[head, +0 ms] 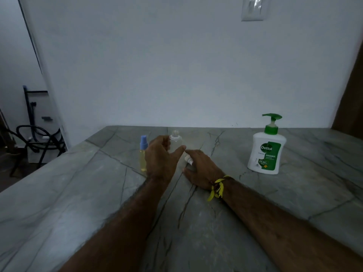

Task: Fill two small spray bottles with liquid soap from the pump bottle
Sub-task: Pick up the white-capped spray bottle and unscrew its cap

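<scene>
An uncapped clear small bottle (175, 141) stands upright on the grey stone counter (78, 193). My left hand (162, 158) curls around it from the left, thumb on its right side. Just left of that stands a second small spray bottle (143, 154) with a blue spray top and yellowish liquid inside. My right hand (200, 169) lies low on the counter and holds a small white cap-like piece (189, 159) near its fingers. The white pump bottle (267, 152) with a green pump head stands apart at the right.
A white wall rises behind the counter, with a switch plate (253, 8) high up. Off the counter's left edge, a dark chair frame and hoses (37, 138) sit on the floor. A brown surface (351, 95) borders the far right.
</scene>
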